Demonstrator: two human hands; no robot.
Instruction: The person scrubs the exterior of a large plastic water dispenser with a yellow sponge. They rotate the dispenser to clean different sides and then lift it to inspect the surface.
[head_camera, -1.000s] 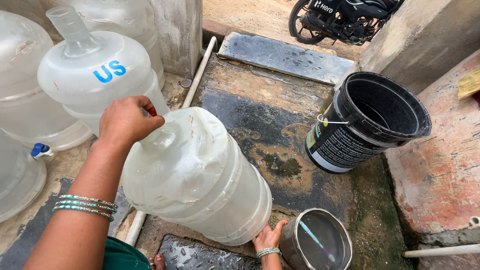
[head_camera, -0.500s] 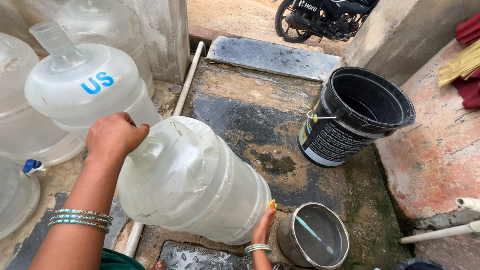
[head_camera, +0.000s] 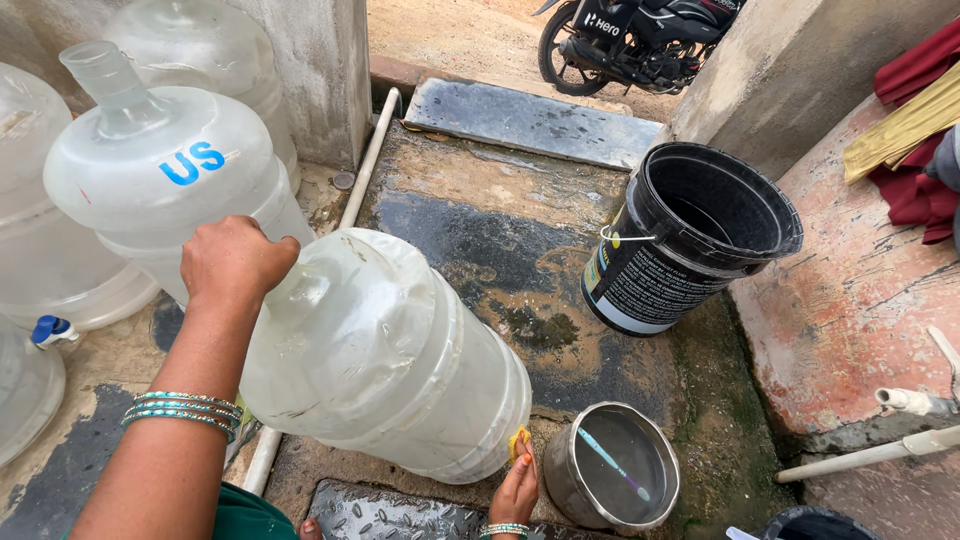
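One big translucent plastic jug (head_camera: 385, 355) lies tilted on its side at centre, ribbed near the base, neck toward the left. Left hand (head_camera: 232, 262) is closed in a fist over the jug neck, three teal bangles (head_camera: 183, 410) on the wrist. Right hand (head_camera: 516, 488) presses a small yellow scrap (head_camera: 518, 443) against the jug's near base, fingers loosely curled; how tight the grip is, cannot tell. At least four more clear round jugs stand at the left, one (head_camera: 160, 170) with blue letters. One black plastic bucket (head_camera: 690, 235), round, with a wire handle, stands far right. One shiny steel pot (head_camera: 612, 465) holds water and a thin stick, just right of the right hand. Wet, stained concrete floor (head_camera: 500, 240); white pipe (head_camera: 365, 165) runs along it. One motorbike (head_camera: 630, 40) far back.
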